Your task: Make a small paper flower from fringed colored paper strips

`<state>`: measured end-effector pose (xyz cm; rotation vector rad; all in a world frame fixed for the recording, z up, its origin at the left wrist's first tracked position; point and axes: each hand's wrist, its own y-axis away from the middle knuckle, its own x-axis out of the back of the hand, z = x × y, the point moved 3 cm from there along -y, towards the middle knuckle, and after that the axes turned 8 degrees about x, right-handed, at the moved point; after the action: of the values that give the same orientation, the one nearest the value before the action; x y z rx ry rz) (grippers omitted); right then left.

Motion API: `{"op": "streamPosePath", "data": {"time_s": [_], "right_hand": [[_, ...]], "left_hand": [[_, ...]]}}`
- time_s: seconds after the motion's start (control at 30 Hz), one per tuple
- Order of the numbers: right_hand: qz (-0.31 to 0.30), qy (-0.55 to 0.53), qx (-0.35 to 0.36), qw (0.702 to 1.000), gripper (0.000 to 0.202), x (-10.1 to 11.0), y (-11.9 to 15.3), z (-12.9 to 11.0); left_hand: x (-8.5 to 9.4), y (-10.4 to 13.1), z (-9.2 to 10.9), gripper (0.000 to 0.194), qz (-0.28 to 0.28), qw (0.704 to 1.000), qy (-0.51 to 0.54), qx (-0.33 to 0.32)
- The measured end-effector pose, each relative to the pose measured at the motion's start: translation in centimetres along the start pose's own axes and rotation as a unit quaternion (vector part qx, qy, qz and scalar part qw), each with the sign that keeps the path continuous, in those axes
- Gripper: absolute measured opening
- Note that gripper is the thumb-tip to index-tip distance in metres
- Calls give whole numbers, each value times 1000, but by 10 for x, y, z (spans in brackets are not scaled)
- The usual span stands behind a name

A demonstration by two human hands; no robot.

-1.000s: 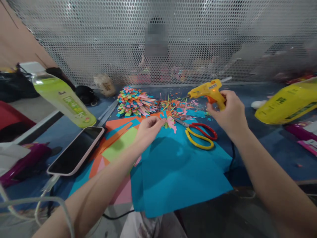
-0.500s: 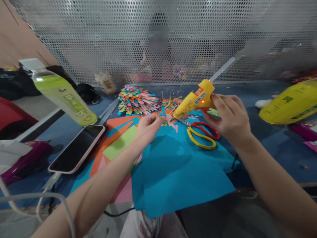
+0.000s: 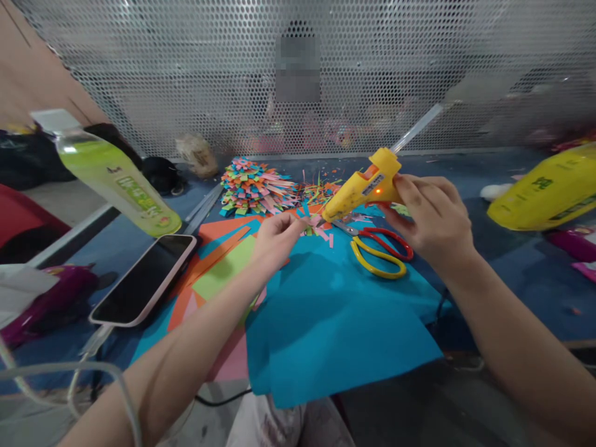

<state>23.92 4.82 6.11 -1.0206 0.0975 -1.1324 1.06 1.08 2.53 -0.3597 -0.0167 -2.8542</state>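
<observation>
My right hand point(image 3: 431, 220) is wrapped round the handle of a yellow hot glue gun point(image 3: 361, 186), whose orange light glows and whose clear glue stick juts out of the back. The nozzle points down and left at a small cluster of pink, blue and green paper strips point(image 3: 319, 228). At the cluster's left side, my left hand point(image 3: 282, 236) pinches its edge between thumb and fingertips. Whether the nozzle touches the paper I cannot tell. Just right of the cluster lie scissors point(image 3: 379, 268) with one yellow and one red handle, on blue paper sheets point(image 3: 344, 329).
Behind the left hand stands a pile of fringed colored paper pieces point(image 3: 254, 189), with loose scraps point(image 3: 321, 189) beside it. A phone point(image 3: 144, 279) on a cable and a tilted green drink bottle point(image 3: 112, 177) are at left. A yellow package point(image 3: 542, 189) lies right, before a perforated metal panel point(image 3: 195, 68).
Hardly anything differs. The glue gun and my right hand have shifted very slightly left, while my left hand keeps its pinch on the paper strips.
</observation>
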Motion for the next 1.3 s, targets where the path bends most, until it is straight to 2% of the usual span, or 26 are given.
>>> {"op": "streamPosePath", "data": {"time_s": [0.17, 0.33, 0.43, 0.6, 0.8, 0.93, 1.0, 1.07, 1.17, 1.23, 1.27, 1.3], "right_hand": [[-24, -23, -5, 999, 71, -2, 4, 1], [-101, -103, -94, 985, 62, -7, 10, 4], [-119, -135, -129, 975, 56, -7, 10, 5], [-130, -144, -161, 968, 51, -4, 5, 5], [-127, -159, -165, 965, 47, -2, 5, 6], [-131, -158, -165, 965, 46, -8, 8, 11], [-135, -139, -200, 960, 46, -17, 13, 17], [-168, -117, -281, 938, 45, -29, 22, 26], [-315, -97, -401, 855, 42, -51, 41, 35], [-409, -89, -437, 796, 43, -62, 52, 35], [-441, -74, -446, 775, 45, -64, 56, 34], [-457, -55, -448, 767, 47, -65, 56, 33]], "left_hand": [[3, -2, -3, 32, 8, 1000, -3, -2], [2, -1, -3, 33, 1, 1000, -9, 1], [0, -1, -2, 33, 0, 1000, -9, 3], [1, -2, -4, 30, 5, 1000, -12, -3], [4, -8, -8, 32, 17, 1000, 26, 0], [5, -11, -9, 32, 18, 997, 72, 11], [4, -11, -8, 34, 15, 995, 97, 29], [1, -10, -7, 37, -5, 988, 142, 52], [-5, -6, -6, 39, -65, 963, 239, 108], [-9, -3, -6, 41, -109, 938, 288, 157], [-11, -1, -6, 42, -128, 928, 304, 174], [-13, 1, -6, 42, -142, 922, 312, 182]]}}
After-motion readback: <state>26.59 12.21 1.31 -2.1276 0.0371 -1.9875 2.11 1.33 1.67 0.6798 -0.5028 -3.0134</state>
